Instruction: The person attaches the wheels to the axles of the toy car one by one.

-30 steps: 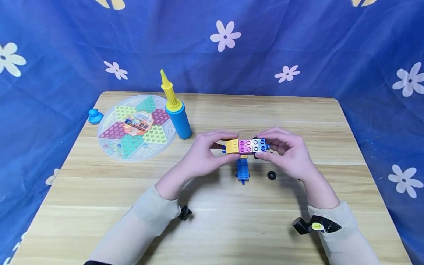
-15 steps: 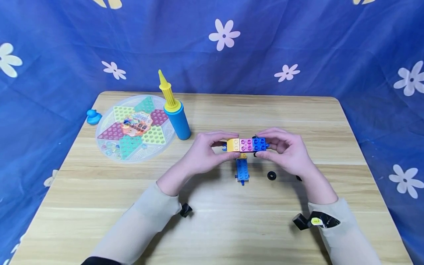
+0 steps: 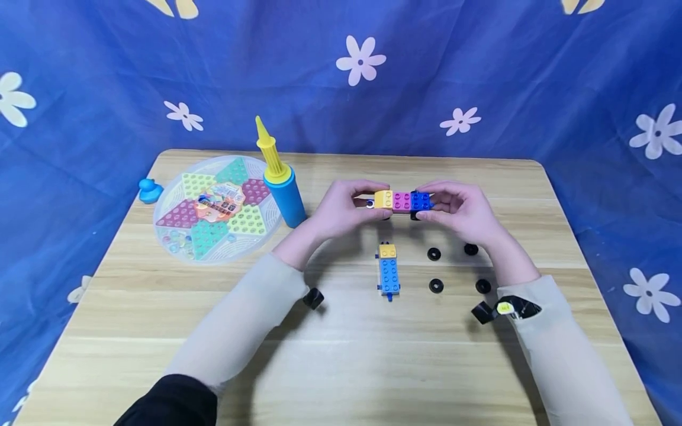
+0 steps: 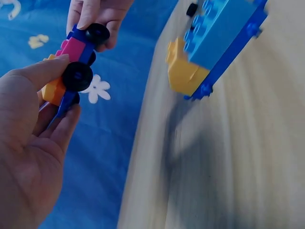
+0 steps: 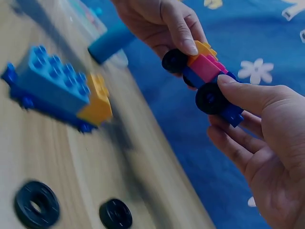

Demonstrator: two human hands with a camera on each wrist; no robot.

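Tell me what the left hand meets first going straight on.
Past the toy car it holds, the left hand would probably meet the right hand, gripping the car's other end; depth is unclear.

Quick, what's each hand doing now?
Left hand: holding the wheeled yellow, pink and blue plastic brick car by its yellow end.
Right hand: holding its blue end.

Head view looks down; closer wrist views share the car (image 3: 402,202).

Held car (image 3: 402,202): yellow, pink, dark blue; black wheels (image 4: 77,77)
Resting car (image 3: 389,275): yellow, light blue; darker base (image 4: 237,45)
Loose tyres (image 3: 434,258): black
Round board (image 3: 247,218): green, lime, purple triangles; centre (image 3: 219,201) orange, we think
Curtain (image 3: 298,59): blue, white flowers (image 3: 360,61)
Tabletop (image 3: 341,367): pale wood grain
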